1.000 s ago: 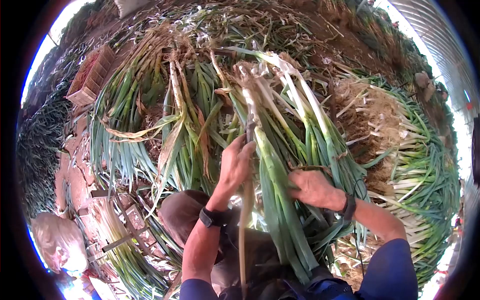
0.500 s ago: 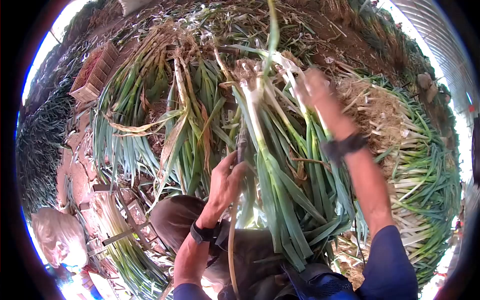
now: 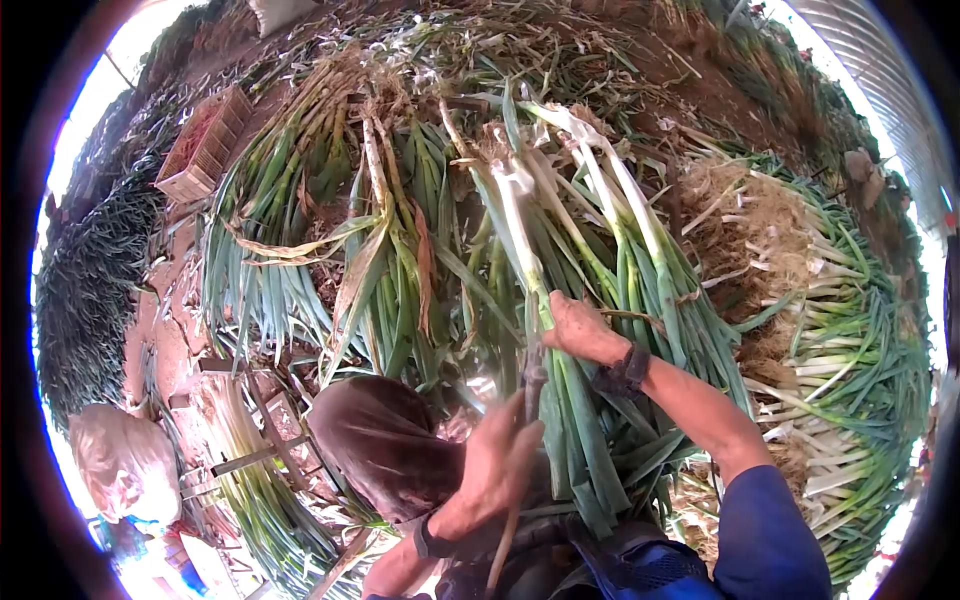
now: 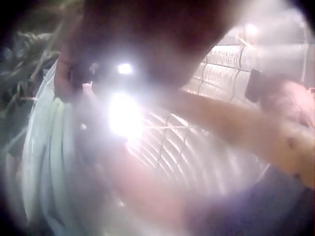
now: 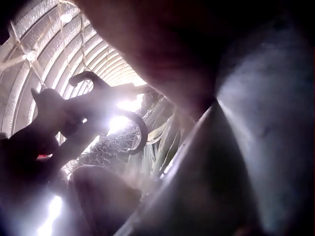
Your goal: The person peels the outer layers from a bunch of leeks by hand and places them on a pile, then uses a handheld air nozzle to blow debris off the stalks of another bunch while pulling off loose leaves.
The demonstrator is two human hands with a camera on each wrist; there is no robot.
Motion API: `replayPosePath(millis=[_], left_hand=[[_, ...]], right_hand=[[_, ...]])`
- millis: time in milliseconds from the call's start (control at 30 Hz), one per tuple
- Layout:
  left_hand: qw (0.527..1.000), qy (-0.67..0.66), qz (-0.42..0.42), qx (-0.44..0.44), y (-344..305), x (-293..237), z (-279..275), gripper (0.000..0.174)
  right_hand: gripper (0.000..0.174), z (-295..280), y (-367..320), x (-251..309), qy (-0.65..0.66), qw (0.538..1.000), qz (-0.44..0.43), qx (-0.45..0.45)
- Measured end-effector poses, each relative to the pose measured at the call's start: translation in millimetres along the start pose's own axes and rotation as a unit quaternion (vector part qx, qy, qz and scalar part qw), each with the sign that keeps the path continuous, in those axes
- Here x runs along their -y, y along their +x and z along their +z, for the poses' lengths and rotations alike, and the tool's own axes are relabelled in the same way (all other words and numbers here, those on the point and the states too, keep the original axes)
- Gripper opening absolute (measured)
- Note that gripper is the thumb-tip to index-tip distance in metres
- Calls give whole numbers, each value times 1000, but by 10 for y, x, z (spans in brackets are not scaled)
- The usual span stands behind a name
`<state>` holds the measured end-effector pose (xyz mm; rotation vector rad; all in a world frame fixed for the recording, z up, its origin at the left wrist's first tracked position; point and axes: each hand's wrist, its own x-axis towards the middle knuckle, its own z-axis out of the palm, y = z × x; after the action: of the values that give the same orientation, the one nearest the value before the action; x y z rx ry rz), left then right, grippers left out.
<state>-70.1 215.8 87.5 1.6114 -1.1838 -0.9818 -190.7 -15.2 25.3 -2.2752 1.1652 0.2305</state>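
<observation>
In the head view my right hand [image 3: 580, 328] grips a leek [image 3: 518, 225] where its white stem turns into green leaves. The root end points away from me and the leaves hang toward my lap. My left hand [image 3: 500, 450], blurred, holds a dark air blow gun [image 3: 536, 370] just below, its nozzle end close to the right hand. A tan hose [image 3: 505, 545] runs down from the gun. The right wrist view shows the gun [image 5: 74, 115] in silhouette, with curved hook-like parts. Glare washes out much of the left wrist view, where the hose [image 4: 246, 128] crosses.
More leeks [image 3: 640, 235] lie side by side in front of me, roots away. White-stemmed leeks [image 3: 830, 350] are piled at the right. A crate [image 3: 205, 145] stands at the far left, a bundle on a metal rack [image 3: 245, 460] nearer. My knee [image 3: 375, 430] is beside the left hand.
My right hand swung up and away by the roots, blurred, then came back down onto the leek's neck. The left hand with the blow gun moved down toward my lap.
</observation>
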Motion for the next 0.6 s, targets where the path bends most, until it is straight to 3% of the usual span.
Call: replayPosePath(millis=[100,167,233,300,400,533,600], left_hand=[[1000,-12,1,-14,-45,-66,92,52],[996,-49,-72,-5,-18,-215,72,51],[993,-72,-91,8,9,-320,52,50],[986,-106,-123,23,-15,-371,76,50],[993,-96,-67,1,-89,-362,152,51],[980,-136,-142,13,63,-426,135,52],[985,-122,-123,9,95,-382,190,52]], right_hand=[[47,-187,-96,94,5,999,8,40],[46,-193,-103,58,8,999,7,44],[45,-215,-107,9,11,999,7,49],[43,-279,-134,-26,-14,999,-45,13],[42,-434,-187,-1,3,997,-72,23],[45,-523,-202,-49,-5,998,-36,57],[50,-549,-233,-118,-5,996,-44,79]])
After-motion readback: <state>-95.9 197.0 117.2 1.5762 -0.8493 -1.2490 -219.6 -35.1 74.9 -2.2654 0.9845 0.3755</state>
